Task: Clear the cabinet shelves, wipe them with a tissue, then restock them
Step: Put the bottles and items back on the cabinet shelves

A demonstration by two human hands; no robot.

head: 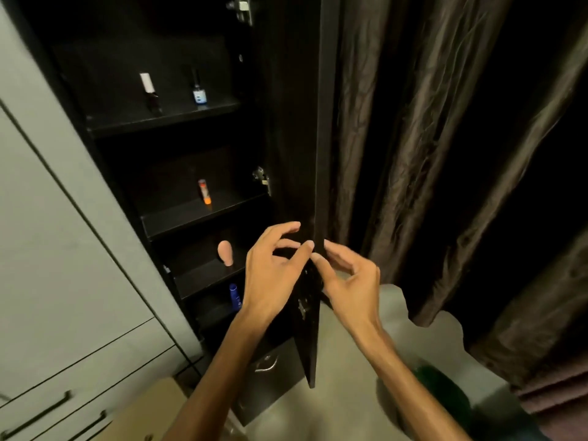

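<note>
A tall black cabinet stands open, its door [321, 128] swung out edge-on toward me. The top shelf [165, 117] holds a white-capped bottle [149, 90] and a small blue-labelled bottle [199, 92]. An orange tube [204, 191] stands one shelf down. A pink rounded bottle [225, 252] is on the third shelf and a blue tube [234, 296] on the lowest. My left hand [273, 275] and my right hand [350, 278] hover on either side of the door's edge, fingers loosely curled. Whether the fingertips touch the door I cannot tell.
A grey wardrobe [63, 233] with drawers stands to the left. Brown curtains [429, 138] hang to the right of the door. A black drawer with a metal handle [266, 364] sits below the shelves. A cardboard box [152, 412] lies on the floor near my left arm.
</note>
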